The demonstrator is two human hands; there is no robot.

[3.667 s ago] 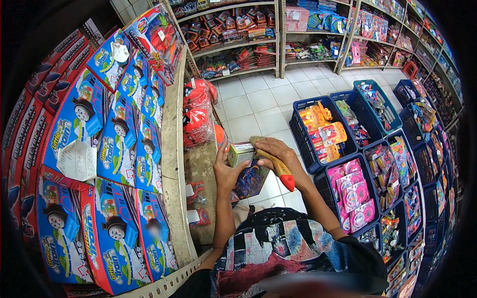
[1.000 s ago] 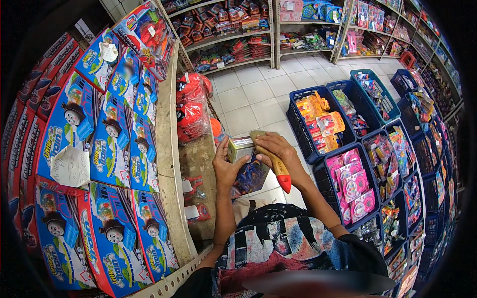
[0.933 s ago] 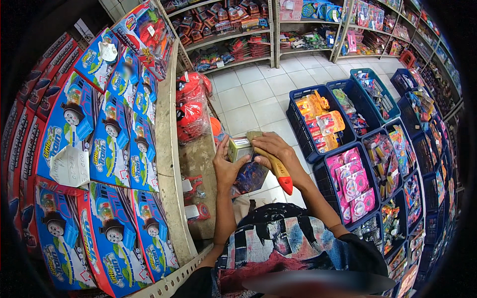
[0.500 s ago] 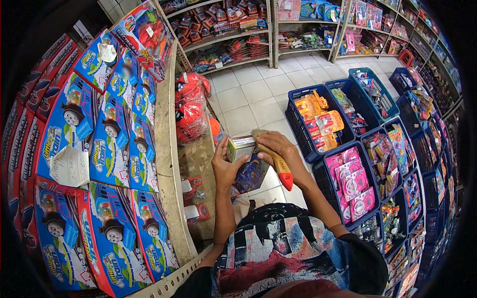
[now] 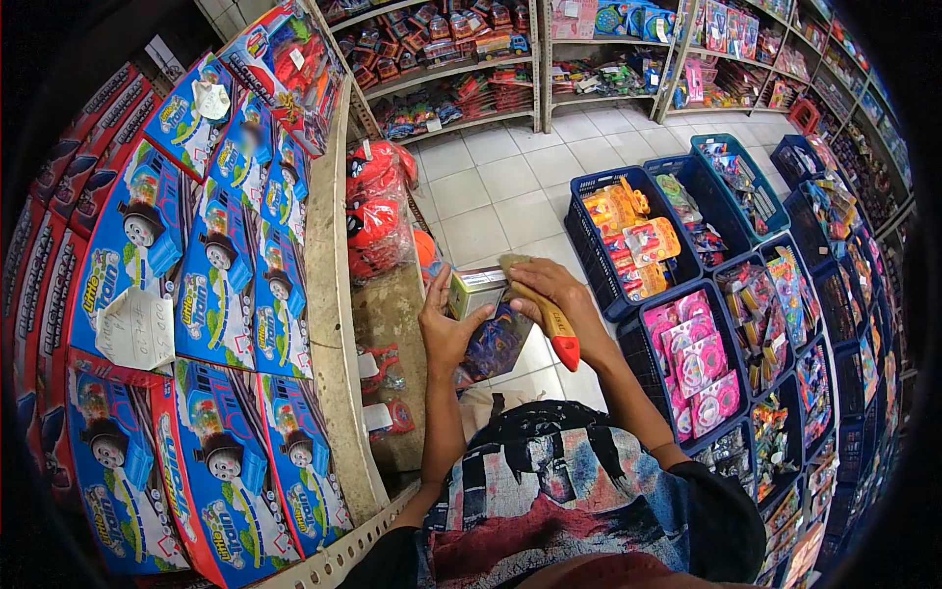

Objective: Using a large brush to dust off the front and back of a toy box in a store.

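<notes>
Head view: you look down past your patterned shirt (image 5: pixel 549 501) to both hands raised in front of your chest, over the tiled floor (image 5: pixel 496 191).
Left hand (image 5: pixel 446 329): fingers curled round the left side of a small boxed toy (image 5: pixel 488 319), thumb up along its edge; it grips the box.
Right hand (image 5: pixel 549 294): closed on a brush (image 5: pixel 547 312) with a yellow handle and red end, bristle end laid on the top of the box.
Boxed toy: held in the air between the hands, just off the front edge of the shelf on your left.
Handling, judged: light, thin card with a clear window, so it will dent if squeezed; hold it by the side edges, not the window.
Brush, judged: stiff and light; grip mid-handle.
Left shelf (image 5: pixel 329 294): blue train boxes (image 5: pixel 211 285) stand in rows; red bagged toys (image 5: pixel 373 211) hang beyond.
Right side: blue crates (image 5: pixel 628 299) of carded toys on the floor.
Far: shelves (image 5: pixel 461 69) of packaged toys.
</notes>
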